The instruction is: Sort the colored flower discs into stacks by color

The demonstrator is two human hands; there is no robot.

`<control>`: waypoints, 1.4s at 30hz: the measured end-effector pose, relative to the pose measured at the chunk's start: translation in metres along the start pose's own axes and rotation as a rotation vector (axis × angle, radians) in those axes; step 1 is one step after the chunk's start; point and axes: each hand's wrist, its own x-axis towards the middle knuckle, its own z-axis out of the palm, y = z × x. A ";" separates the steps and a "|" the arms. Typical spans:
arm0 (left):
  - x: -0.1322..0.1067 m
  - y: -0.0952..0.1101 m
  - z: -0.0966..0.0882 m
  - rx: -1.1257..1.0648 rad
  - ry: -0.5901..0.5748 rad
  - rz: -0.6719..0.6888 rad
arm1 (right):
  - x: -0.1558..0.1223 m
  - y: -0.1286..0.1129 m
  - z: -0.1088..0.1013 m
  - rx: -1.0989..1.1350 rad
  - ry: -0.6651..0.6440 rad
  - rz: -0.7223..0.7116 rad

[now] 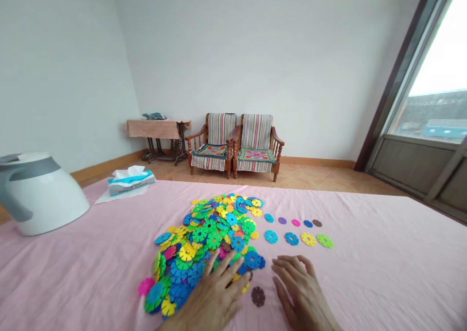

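Note:
My left hand [221,292] lies with spread fingers on the near right side of a big heap of colourful notched plastic discs [204,241]. Resting on the pink cloth, my right hand [301,289] has its fingers stretched out and holds nothing. Between the two hands lies a single dark brown disc [258,296]. Beyond my right hand are two rows of discs: larger ones, among them a yellow disc [308,239] and a light green disc [325,241], and behind them smaller ones, including a pink disc [296,222]. Some discs are hidden under my left hand.
A pink cloth [394,263] covers the table. On the left stand a white and grey jug [51,195] and a tissue box [132,181]. Two wooden armchairs [256,136] and a cloth-covered side table [155,128] are by the far wall; a door [419,161] is at right.

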 end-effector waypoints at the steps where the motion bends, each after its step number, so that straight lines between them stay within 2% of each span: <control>1: -0.001 -0.003 0.000 -0.003 -0.010 -0.001 | 0.001 -0.004 0.000 0.013 -0.013 -0.003; 7: -0.002 -0.018 -0.004 -0.029 -0.104 -0.005 | 0.003 -0.016 0.015 0.007 -0.156 0.016; 12: -0.003 -0.029 0.004 -0.023 -0.108 0.001 | 0.005 -0.022 0.032 0.079 -0.295 0.082; 16: -0.004 -0.041 0.005 -0.032 -0.108 0.040 | 0.013 -0.027 0.039 0.172 -0.347 0.154; 22: -0.002 -0.063 0.000 -0.013 -0.127 0.068 | 0.019 -0.033 0.047 0.191 -0.297 0.132; 29: -0.001 -0.093 0.000 0.022 -0.162 0.066 | 0.013 -0.030 0.060 0.146 -0.202 0.077; 34: -0.003 -0.109 0.000 0.017 -0.140 0.006 | 0.010 -0.028 0.065 0.099 -0.114 0.029; 42: -0.003 -0.130 0.009 -0.050 -0.168 -0.114 | 0.012 -0.028 0.063 -0.007 -0.066 -0.054</control>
